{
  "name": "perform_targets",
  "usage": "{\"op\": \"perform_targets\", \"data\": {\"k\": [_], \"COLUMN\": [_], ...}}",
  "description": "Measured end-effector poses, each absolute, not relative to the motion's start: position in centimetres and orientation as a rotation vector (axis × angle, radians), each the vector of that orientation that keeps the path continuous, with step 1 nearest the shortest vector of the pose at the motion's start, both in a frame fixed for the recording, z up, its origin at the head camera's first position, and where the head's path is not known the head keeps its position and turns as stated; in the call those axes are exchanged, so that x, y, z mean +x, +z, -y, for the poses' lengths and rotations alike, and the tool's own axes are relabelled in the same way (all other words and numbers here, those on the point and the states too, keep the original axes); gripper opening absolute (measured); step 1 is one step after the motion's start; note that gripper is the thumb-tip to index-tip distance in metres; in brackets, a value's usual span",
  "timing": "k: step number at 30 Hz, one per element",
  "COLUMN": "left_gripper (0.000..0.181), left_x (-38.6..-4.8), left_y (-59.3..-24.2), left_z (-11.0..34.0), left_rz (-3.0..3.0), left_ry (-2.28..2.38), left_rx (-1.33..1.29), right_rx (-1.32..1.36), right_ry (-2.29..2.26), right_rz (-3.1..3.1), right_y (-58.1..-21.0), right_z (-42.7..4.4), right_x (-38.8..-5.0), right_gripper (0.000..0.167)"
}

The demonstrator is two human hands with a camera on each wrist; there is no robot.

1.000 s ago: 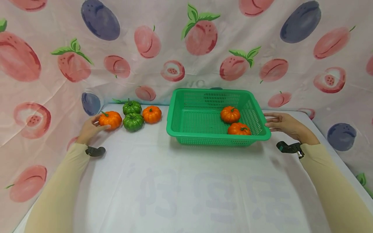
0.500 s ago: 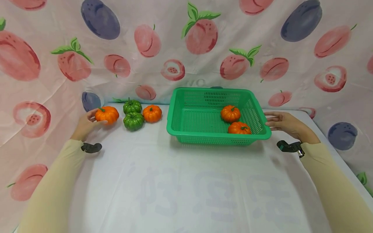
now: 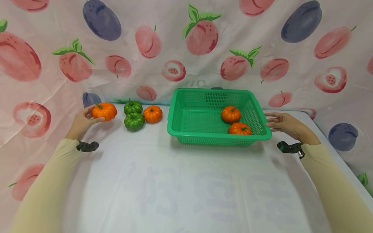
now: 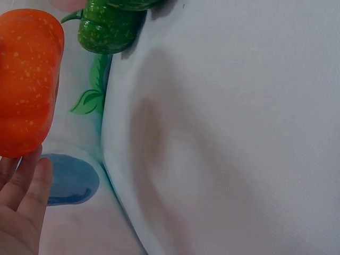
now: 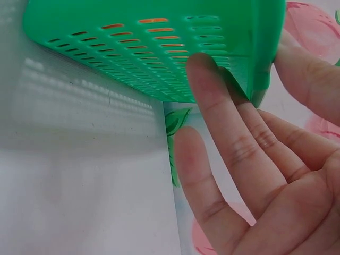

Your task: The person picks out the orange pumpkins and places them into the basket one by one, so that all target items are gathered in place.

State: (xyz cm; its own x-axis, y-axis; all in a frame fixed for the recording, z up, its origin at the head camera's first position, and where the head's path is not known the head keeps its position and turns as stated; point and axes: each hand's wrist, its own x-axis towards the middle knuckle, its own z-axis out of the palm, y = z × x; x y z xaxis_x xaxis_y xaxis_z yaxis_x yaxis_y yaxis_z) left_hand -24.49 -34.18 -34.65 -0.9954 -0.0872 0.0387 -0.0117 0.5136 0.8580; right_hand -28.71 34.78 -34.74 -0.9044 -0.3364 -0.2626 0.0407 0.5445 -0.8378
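Near the far left corner of the counter (image 3: 180, 184), the left hand (image 3: 80, 123) is holding an orange pumpkin (image 3: 105, 112) raised, grip spanning it thumb to fingers. The right hand (image 3: 288, 123), grip loosely extended, is touching the right rim of a green basket (image 3: 201, 135) containing two more pumpkins (image 3: 231, 114). Two green pumpkins (image 3: 134, 122) and one loose orange pumpkin (image 3: 152, 114) are resting near the far edge.

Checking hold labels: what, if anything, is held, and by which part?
The left hand holds a pumpkin by its left side. The right hand is at the right end of the basket; whether it grips cannot be told.
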Motion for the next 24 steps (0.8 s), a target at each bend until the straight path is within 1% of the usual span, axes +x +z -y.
{"op": "perform_targets", "data": {"k": [2, 3, 5, 14, 24], "left_gripper": [0.081, 0.081, 0.079, 0.082, 0.081], "left_x": [-27.3, -27.6, -27.5, -27.7, -28.1], "left_y": [-37.3, -37.5, -37.1, -36.0, -35.1], "left_z": [37.3, 37.3, 36.8, 35.7, 34.6], "left_rz": [2.709, 2.724, 2.722, 2.723, 2.714], "left_ry": [-1.539, -1.508, -1.505, -1.528, -1.490], "left_rx": [0.081, 0.106, 0.114, 0.106, 0.039], "right_rx": [-0.242, -0.243, -0.242, -0.238, -0.237], "right_ry": [-1.311, -1.315, -1.313, -1.312, -1.315], "right_rz": [-2.388, -2.385, -2.386, -2.388, -2.389], "right_y": [-34.9, -34.9, -34.9, -34.7, -34.7], "right_z": [-34.9, -34.9, -35.0, -34.7, -34.6], "right_x": [-28.7, -28.8, -28.8, -28.6, -28.6], "right_gripper": [0.072, 0.071, 0.071, 0.071, 0.072]}}
